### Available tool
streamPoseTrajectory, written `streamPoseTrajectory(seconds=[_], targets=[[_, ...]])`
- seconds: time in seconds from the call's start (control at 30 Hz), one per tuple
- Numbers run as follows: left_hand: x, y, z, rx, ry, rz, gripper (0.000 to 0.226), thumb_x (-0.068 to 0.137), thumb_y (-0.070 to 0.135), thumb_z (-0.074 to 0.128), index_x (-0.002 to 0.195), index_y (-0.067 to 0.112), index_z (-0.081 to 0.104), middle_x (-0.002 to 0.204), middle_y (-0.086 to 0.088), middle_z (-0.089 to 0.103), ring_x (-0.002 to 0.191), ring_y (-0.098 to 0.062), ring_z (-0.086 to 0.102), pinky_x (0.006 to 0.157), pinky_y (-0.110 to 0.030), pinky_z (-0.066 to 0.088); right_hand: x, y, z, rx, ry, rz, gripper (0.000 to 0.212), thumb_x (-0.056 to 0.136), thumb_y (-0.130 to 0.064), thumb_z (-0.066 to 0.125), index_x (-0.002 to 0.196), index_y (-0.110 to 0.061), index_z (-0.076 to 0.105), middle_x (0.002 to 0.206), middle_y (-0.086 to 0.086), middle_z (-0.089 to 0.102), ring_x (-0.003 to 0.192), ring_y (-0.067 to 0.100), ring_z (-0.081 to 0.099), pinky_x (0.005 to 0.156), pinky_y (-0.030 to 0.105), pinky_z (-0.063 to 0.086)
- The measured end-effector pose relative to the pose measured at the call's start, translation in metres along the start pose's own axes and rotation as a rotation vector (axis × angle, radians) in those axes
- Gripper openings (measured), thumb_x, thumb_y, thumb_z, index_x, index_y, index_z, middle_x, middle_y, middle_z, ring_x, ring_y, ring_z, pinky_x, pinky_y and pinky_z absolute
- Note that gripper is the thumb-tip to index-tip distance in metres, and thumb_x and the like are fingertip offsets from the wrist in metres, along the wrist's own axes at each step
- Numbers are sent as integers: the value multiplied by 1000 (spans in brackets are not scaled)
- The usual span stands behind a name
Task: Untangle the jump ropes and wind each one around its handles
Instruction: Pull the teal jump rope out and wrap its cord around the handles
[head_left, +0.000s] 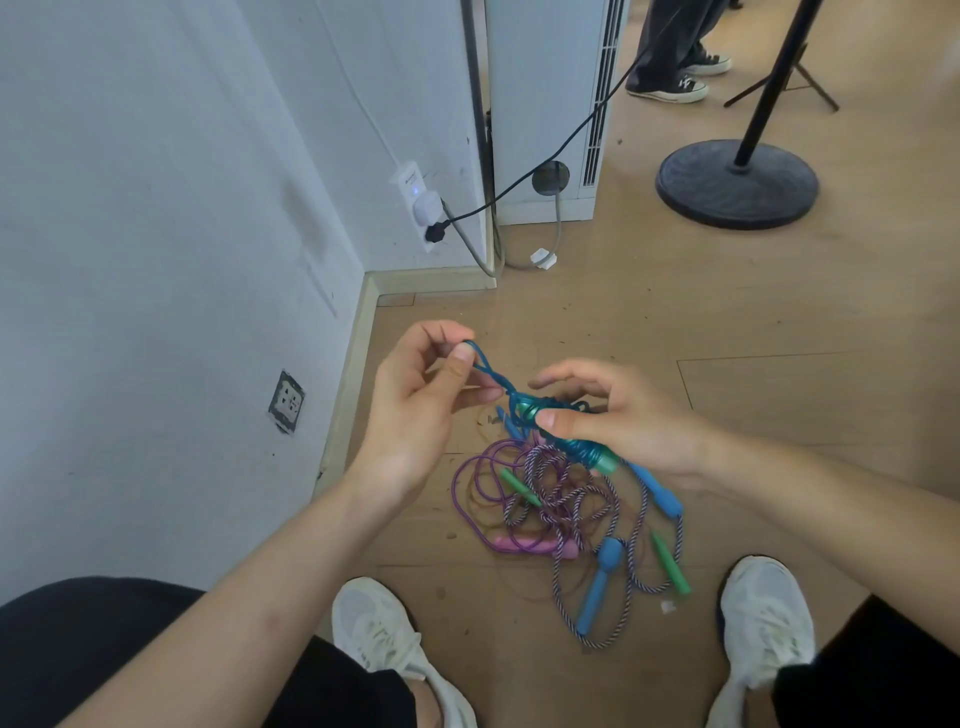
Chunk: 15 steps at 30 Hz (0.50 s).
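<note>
My right hand (618, 415) grips a pair of green handles (605, 462) with a teal rope (571, 447) coiled around them. The rope's free loop (485, 366) runs up and left to my left hand (415, 410), which pinches it between thumb and fingers. Below both hands a tangle lies on the floor: a purple rope (467, 493) with pink handles (514, 544), a striped rope (566, 499) with blue handles (597, 582), and loose green handles (672, 566).
The white wall (156, 260) and baseboard run along the left. My white shoes (384, 639) flank the tangle. A round black stand base (737, 182), a white appliance (545, 104) with cables, and another person's feet (675, 78) are farther back.
</note>
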<state>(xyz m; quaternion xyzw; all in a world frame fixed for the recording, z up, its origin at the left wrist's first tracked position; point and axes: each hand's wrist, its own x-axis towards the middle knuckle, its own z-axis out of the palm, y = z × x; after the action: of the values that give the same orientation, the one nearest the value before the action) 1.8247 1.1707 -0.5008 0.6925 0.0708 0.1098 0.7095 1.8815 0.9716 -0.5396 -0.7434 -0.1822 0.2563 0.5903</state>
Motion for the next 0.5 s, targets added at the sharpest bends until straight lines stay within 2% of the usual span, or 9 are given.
streamPoseTrajectory(seconds=[0.1, 0.13, 0.23, 0.3, 0.37, 0.5], targets=[[0, 3, -3, 32, -12, 53, 13, 101, 0, 48, 98, 9, 57, 88, -8, 55, 85, -33, 66, 76, -33, 60, 2, 3, 1, -14, -47, 56, 26, 86, -29, 74, 111, -37, 72, 115, -1, 68, 107, 19, 68, 100, 45, 52], [1, 4, -4, 41, -15, 55, 12, 101, 0, 49, 99, 8, 57, 88, -8, 55, 85, -33, 66, 76, -33, 60, 3, 5, 2, -42, -68, 57, 26, 87, -30, 73, 111, -39, 71, 116, -4, 68, 110, 17, 66, 102, 44, 51], [5, 8, -8, 76, -21, 42, 10, 99, 1, 54, 100, 7, 62, 81, 2, 59, 74, -20, 67, 75, -33, 60, 0, 5, 7, -72, -120, 55, 32, 93, -24, 66, 117, -45, 63, 124, -11, 67, 119, 9, 60, 108, 41, 46], [6, 11, -10, 94, -29, 34, 10, 97, 2, 58, 100, 8, 65, 79, 5, 59, 70, -18, 68, 73, -32, 61, 0, 0, 9, -88, -88, 14, 37, 93, -25, 66, 120, -49, 57, 129, -20, 62, 121, 1, 56, 110, 38, 44], [5, 12, -10, 98, -47, 18, 10, 95, 2, 61, 100, 9, 67, 82, 1, 61, 70, -20, 70, 71, -31, 62, 1, -9, 9, -116, -10, -66, 35, 92, -24, 68, 117, -48, 60, 123, -26, 63, 112, -6, 57, 105, 36, 46], [2, 12, -7, 94, -78, 7, 12, 90, 0, 67, 99, 8, 68, 84, -7, 64, 71, -20, 71, 69, -30, 62, 5, -25, 12, -153, 82, -191, 22, 87, -26, 73, 100, -43, 69, 107, -27, 69, 106, -2, 60, 88, 29, 47]])
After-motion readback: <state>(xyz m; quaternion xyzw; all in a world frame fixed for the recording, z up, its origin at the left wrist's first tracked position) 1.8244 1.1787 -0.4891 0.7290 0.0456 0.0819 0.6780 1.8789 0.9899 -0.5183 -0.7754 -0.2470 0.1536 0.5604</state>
